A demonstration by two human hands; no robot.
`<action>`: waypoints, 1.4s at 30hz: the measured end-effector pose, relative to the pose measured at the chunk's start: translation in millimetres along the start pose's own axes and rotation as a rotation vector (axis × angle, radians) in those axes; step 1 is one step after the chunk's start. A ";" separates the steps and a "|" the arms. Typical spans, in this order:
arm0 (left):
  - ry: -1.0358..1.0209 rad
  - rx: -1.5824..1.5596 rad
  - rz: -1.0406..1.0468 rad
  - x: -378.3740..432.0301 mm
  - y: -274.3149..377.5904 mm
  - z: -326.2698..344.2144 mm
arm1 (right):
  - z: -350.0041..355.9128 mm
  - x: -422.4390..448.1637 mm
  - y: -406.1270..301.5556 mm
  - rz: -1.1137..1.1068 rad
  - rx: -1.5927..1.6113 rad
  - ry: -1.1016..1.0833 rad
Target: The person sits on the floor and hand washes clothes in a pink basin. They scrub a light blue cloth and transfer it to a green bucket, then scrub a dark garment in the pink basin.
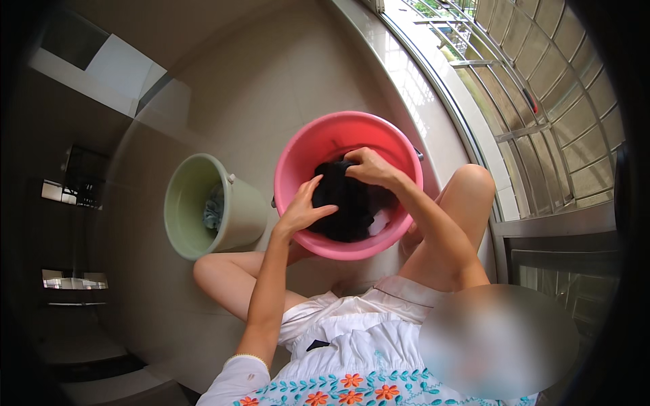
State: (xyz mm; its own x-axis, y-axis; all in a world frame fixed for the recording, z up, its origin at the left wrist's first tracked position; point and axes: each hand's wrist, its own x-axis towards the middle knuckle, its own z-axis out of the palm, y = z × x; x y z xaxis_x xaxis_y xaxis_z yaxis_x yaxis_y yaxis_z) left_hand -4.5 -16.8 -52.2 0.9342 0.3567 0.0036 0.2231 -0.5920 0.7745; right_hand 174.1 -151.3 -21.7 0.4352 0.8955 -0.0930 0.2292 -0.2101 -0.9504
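A pink plastic bucket stands on the floor between my bent legs. Bunched in it is a black cloth, with a small white piece of cloth showing at its lower right. My right hand reaches over the bucket, its curled fingers gripping the upper part of the black cloth. My left hand is at the cloth's left side, thumb and fingers spread apart. Whether its fingertips press on the cloth is hard to tell. The bottom of the bucket is hidden under the fabric.
To the left, a pale green bucket holds a bunched grey-blue cloth. A light ledge and a sliding-window track run along the right, with a metal window grille beyond. Smooth tiled floor extends ahead.
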 end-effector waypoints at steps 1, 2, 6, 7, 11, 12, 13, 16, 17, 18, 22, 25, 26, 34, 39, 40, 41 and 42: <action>0.071 0.036 0.079 9.5 7.9 11.9 | 4.2 -3.8 -10.9 -0.009 -0.045 0.020; 0.143 0.072 0.157 16.6 13.9 18.8 | 13.3 1.2 -3.4 -0.071 -0.078 0.056; 0.130 0.094 -0.164 30.3 29.4 20.6 | 9.8 2.2 -4.1 -0.039 -0.131 0.131; 0.153 0.038 -0.170 27.9 19.3 15.5 | 4.4 1.4 -9.9 -0.006 -0.131 0.090; 0.173 -0.736 -0.332 18.3 3.9 -16.3 | 14.8 2.4 18.3 -0.234 -0.212 0.006; 0.150 -0.807 -0.306 13.4 24.6 -25.5 | 20.9 0.3 21.1 -0.206 -0.307 -0.064; 0.144 -0.897 -0.316 9.8 42.6 -31.3 | 27.3 0.5 28.0 -0.245 -0.460 -0.079; 0.074 -1.167 -0.279 -1.0 54.2 -38.3 | 31.4 2.2 40.7 -0.218 -0.296 0.018; 0.090 -1.251 -0.287 -2.4 55.6 -37.1 | 29.1 4.3 42.4 -0.169 -0.156 0.067; 0.107 -1.337 -0.289 -2.4 61.7 -34.7 | 21.2 7.8 34.2 -0.064 0.067 0.002; 0.119 -1.620 -0.389 5.9 -1.6 0.7 | 25.5 6.6 7.7 -0.016 0.457 0.122; 0.233 -1.638 -0.465 19.5 -18.1 30.9 | 47.0 -10.7 -18.7 -0.070 0.277 0.091; 0.244 -1.594 -0.439 20.9 -22.3 38.2 | 59.5 -13.1 -19.8 -0.147 0.124 0.099; 0.173 -1.620 -0.533 31.3 20.9 61.8 | 73.6 -2.1 -0.4 -0.429 -0.449 0.508; 0.109 -1.574 -0.563 29.5 15.9 55.7 | 71.9 -6.1 -6.0 -0.282 -0.487 0.383; -0.381 -1.968 -0.080 32.3 -61.7 70.2 | 87.9 -9.0 -13.2 -0.442 -0.571 0.358; -0.196 -1.667 0.063 30.4 -114.2 78.4 | 102.1 -14.4 -20.3 -0.547 -0.700 0.397; -0.124 -1.663 -0.172 36.4 -83.1 75.1 | 96.1 -13.8 -6.7 -0.490 -0.748 0.414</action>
State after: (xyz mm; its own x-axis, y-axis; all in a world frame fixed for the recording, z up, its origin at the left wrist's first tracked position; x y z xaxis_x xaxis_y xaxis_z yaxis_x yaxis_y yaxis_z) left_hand 31.9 -8.8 -163.9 0.9649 0.2279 -0.1302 -0.1232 0.8313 0.5420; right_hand 82.9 -124.5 -42.6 0.3824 0.7717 0.5082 0.8954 -0.1737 -0.4100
